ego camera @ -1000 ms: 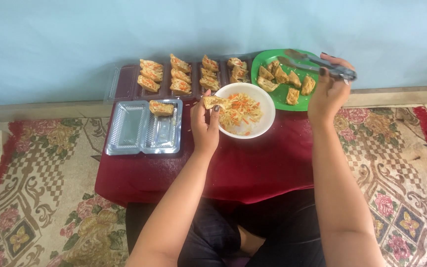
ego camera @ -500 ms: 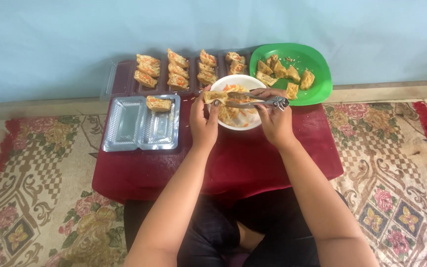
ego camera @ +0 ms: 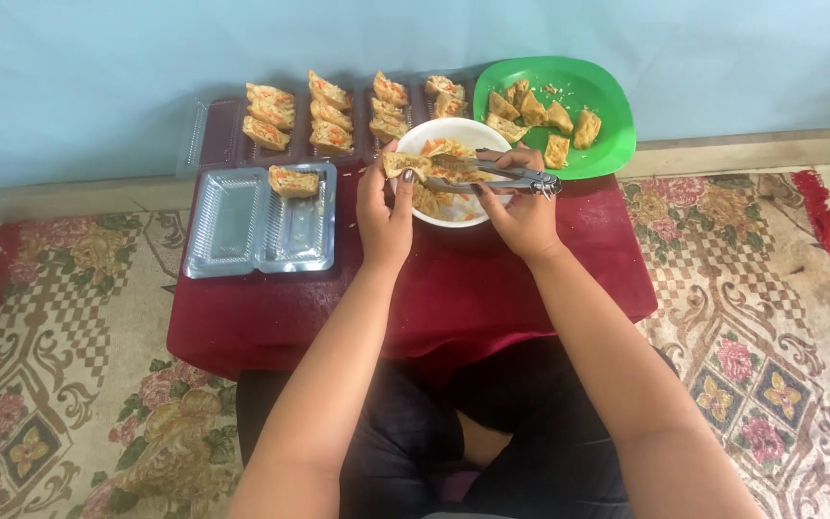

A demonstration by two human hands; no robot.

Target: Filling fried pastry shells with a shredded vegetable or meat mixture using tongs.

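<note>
Covering a low table (ego camera: 415,298), red cloth; left hand (ego camera: 386,216) fingers gripping tofu piece (ego camera: 403,163), right hand (ego camera: 521,207) tongs (ego camera: 501,175).

— Where does the one view look from?
— From the person's head, tilted steeply down over the red worktop (ego camera: 453,288) (forearms run up from the bottom edge).
— Facing which way?
— Forward, toward the blue wall (ego camera: 146,58), near enough that rugs (ego camera: 69,365) fill both sides.
</note>
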